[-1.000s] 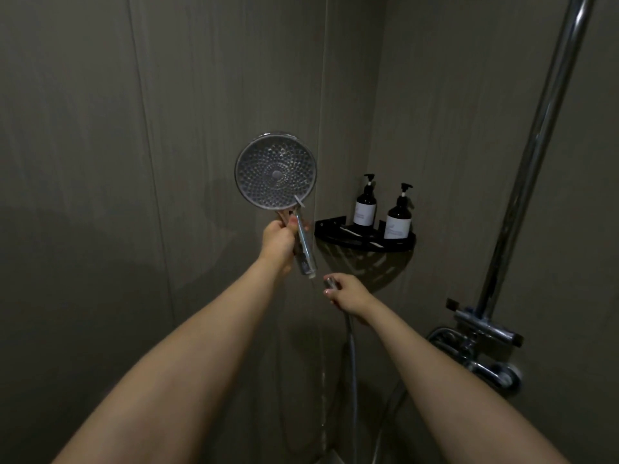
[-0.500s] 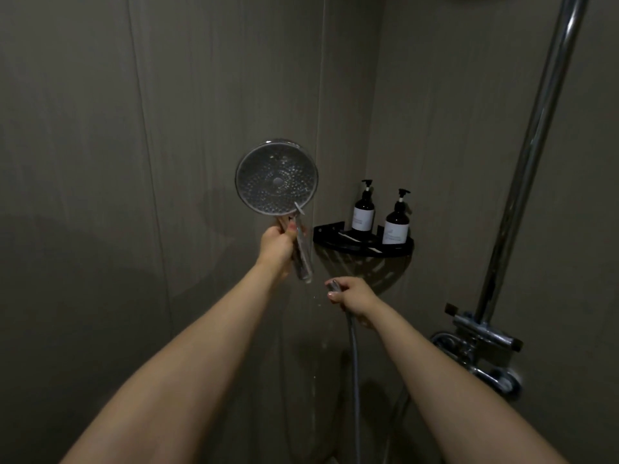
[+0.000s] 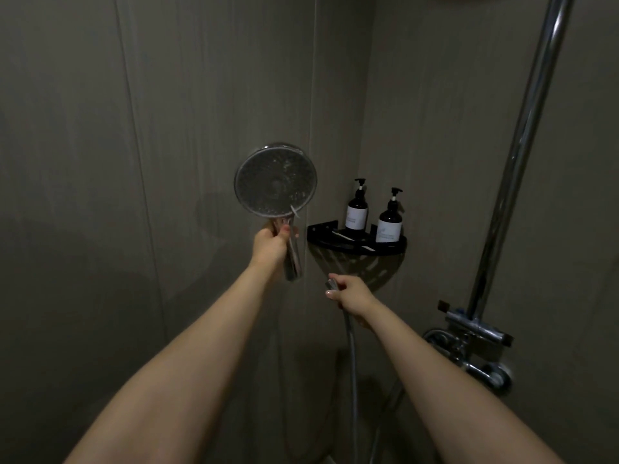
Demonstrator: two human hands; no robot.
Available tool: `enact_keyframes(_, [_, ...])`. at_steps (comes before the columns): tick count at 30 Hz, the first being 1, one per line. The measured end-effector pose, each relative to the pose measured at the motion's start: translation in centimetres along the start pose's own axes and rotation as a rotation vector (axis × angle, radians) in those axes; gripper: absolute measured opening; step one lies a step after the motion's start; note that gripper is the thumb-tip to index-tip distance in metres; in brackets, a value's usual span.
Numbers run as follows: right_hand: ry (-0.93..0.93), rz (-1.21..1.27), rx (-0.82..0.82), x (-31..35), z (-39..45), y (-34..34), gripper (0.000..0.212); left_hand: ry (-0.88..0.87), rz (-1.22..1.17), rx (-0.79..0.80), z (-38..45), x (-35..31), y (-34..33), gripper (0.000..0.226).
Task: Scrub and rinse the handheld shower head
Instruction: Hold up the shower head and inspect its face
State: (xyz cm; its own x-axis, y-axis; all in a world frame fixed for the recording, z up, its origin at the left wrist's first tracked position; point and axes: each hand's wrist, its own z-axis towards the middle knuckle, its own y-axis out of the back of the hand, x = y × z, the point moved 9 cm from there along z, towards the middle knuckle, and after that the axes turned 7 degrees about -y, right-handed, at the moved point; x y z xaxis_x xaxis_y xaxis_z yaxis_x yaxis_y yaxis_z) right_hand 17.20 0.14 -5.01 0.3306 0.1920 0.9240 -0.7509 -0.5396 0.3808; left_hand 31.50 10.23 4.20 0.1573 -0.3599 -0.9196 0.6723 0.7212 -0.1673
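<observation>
Evidently the head (image 3: pixel 275 179) is held up by its chrome handle, just below the round face, in the left hand (image 3: pixel 270 248), whose fingers are curled round the stem. The disc stands above that hand, its nozzle face turned toward the camera and speckled with what look like drops. The hose (image 3: pixel 352 346) is detached from the handle: its metal end fitting is pinched in the right hand (image 3: pixel 351 294), which is held lower than the left hand and to its right, with a gap between fitting and handle foot. The hose hangs down from that hand.

The head is judged light but top-heavy, rigid, and slippery where the chrome is wet; a full grip on the handle near the disc is likely the safest hold, and the face could be marked if dropped. The hose is judged flexible and springy, so its end is best kept pinched at the fitting.

Beyond the right hand a black corner shelf (image 3: pixel 393 251) carries two pump bottles (image 3: pixel 357 209). Further right a chrome riser (image 3: pixel 516 162) meets a mixer valve (image 3: pixel 479 333). Grey wall panels (image 3: pixel 100 162) close the dim stall on both sides.
</observation>
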Motion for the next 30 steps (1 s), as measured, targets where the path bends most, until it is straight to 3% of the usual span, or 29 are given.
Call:
enact_keyframes(6, [-0.03, -0.038, 0.028, -0.8, 0.1, -0.6, 0.049, 0.109, -0.134, 0.004, -0.3, 1.2, -0.3, 0.026])
enact_keyframes(13, [-0.027, 0.003, -0.008, -1.5, 0.5, -0.2, 0.046, 0.015, 0.04, 0.012, -0.2, 0.6, -0.5, 0.02])
enact_keyframes(20, [-0.032, 0.004, -0.044, -2.0, 0.5, 0.9, 0.042, 0.187, -0.241, 0.042, -1.0, 2.1, -2.1, 0.024])
enact_keyframes(30, [-0.055, 0.03, -0.131, -3.6, 0.1, 4.6, 0.039, 0.22, -0.255, 0.165, -2.0, 5.0, -7.7, 0.022])
